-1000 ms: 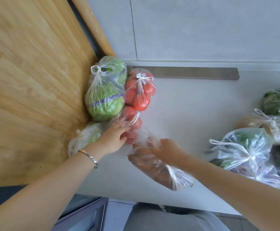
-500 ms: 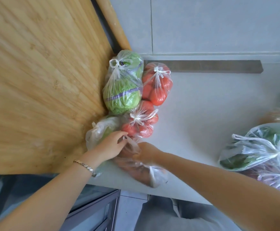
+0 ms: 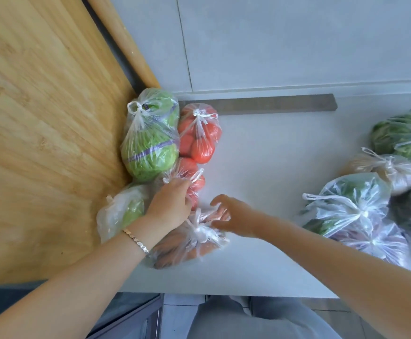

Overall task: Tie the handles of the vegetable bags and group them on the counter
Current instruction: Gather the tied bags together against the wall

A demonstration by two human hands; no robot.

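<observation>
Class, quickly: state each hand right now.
Left hand: on the lower tomato bag; grip cannot be told.
Right hand: open, over the carrot bag.

Green lettuce bag [image 3: 150, 140] with purple band, red tomato bag [image 3: 199, 135].

Tabletop [image 3: 273, 172]: pale grey, its front edge at 6 o'clock.
9 o'clock cluster: lettuce bag [image 3: 150, 143], far tomato bag [image 3: 200, 138], near tomato bag [image 3: 194, 178], pale green bag [image 3: 123, 211] and carrot bag [image 3: 187, 245], all knotted and touching.
3 o'clock cluster: knotted bags of greens [image 3: 346, 211], well apart from the first cluster.
</observation>
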